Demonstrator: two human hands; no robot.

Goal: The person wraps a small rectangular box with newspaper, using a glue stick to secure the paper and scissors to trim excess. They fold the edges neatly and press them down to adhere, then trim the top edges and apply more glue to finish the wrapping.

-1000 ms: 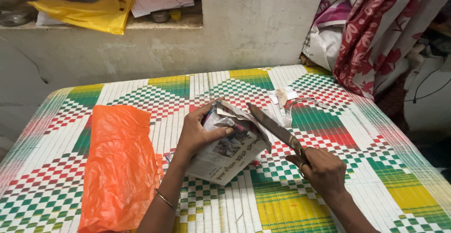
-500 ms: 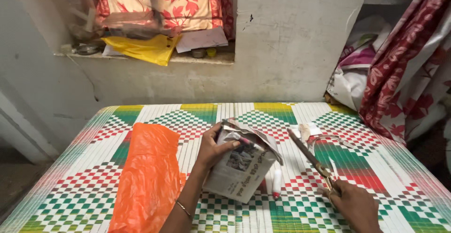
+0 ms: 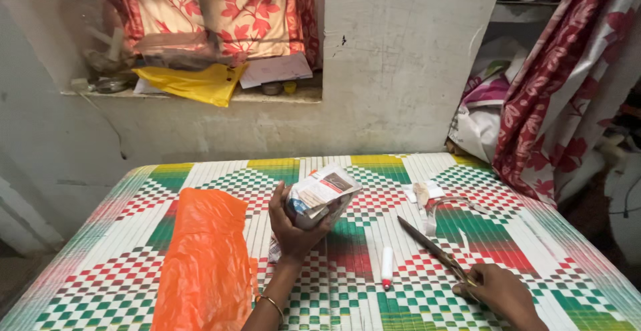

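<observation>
While both hands are busy, the scene stands so:

Left hand: the left hand is lifted off the mat, fingers and thumb clamped round a newspaper bundle that tilts up to the right.
Right hand: the right hand rests low on the mat, closed on the handles of the scissors; the blades lie together on the weave, pointing up-left.
Bundle: in the air above the mat, well apart from the scissors.
Nearby: an orange bag lies just left of the left wrist; a white tube with a red tip lies between the hands; paper scraps sit further back.
Step, as I judge it: cutting looks paused, with the bundle being turned or checked.
Next move needs: blades opened and bundle and scissors brought together, fingers kept off the cutting line.
</observation>
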